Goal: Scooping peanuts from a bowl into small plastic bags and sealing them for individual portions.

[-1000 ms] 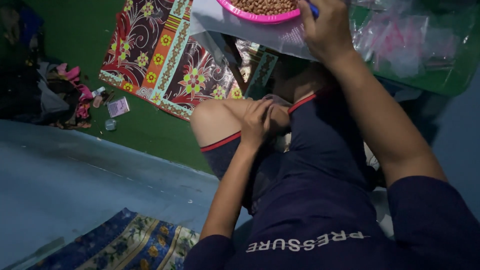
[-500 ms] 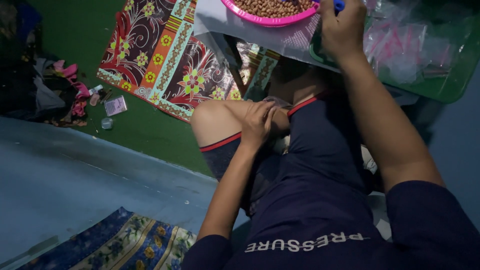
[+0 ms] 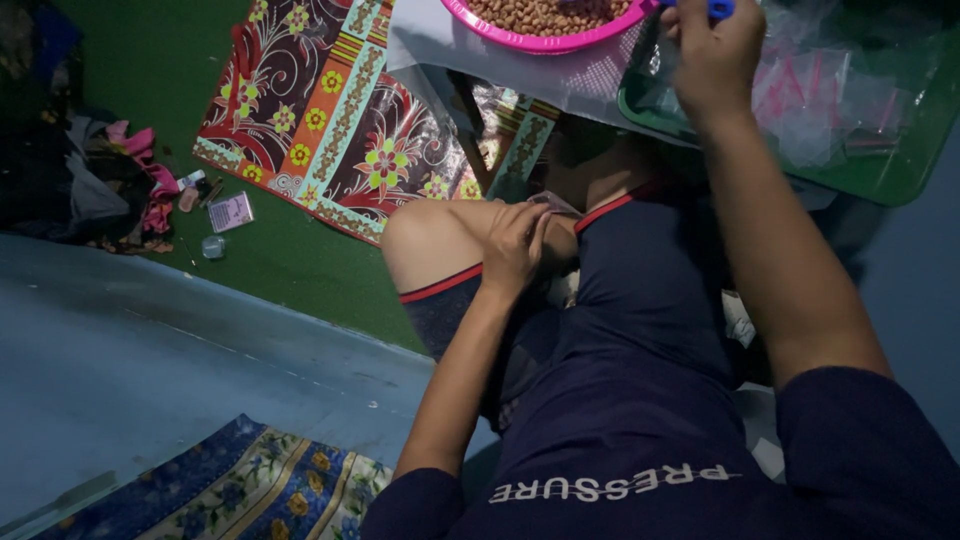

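My right hand point(image 3: 712, 55) reaches up to the rim of a pink bowl point(image 3: 540, 38) full of brown peanuts point(image 3: 545, 12) and is closed on a small blue tool point(image 3: 718, 8). My left hand point(image 3: 518, 245) rests on my bent knee, its fingers pinching a small clear plastic bag point(image 3: 553, 203). I sit on the floor in dark blue shorts with a red stripe. A clear plastic sheet point(image 3: 480, 62) lies under the bowl.
A green tray point(image 3: 880, 170) holding several clear plastic bags sits at the upper right. A patterned floral mat point(image 3: 330, 120) covers the green floor. Clothes and small items point(image 3: 150, 195) lie at the left. A blue patterned mat point(image 3: 250, 490) is at the bottom.
My right hand has drawn slightly right along the bowl's rim with the blue tool. The view has shifted a little. My left hand stays on the knee.
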